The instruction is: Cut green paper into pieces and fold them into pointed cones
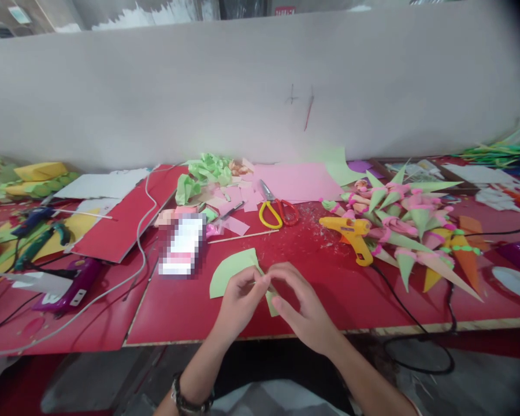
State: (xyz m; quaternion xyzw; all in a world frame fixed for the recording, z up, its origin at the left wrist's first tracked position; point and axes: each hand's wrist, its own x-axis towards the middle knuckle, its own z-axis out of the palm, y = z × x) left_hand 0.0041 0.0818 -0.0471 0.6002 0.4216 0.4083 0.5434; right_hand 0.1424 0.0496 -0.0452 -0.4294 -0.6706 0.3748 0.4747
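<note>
Near the front edge of the table, a light green paper is held between both hands. It has a curved outer edge, and a narrow strip of it shows below my fingers. My left hand pinches the paper between thumb and forefinger. Curled round the paper's right edge, my right hand meets the left at the fingertips. Exactly how the paper is bent there is hidden by the fingers. A thin stick lies just beyond, close to scissors with one yellow and one red handle loop.
A yellow glue gun lies to the right beside piled pink and green paper cones. A blurred phone is left of the paper. Pink sheets and crumpled green paper lie behind. A white cable crosses the left side.
</note>
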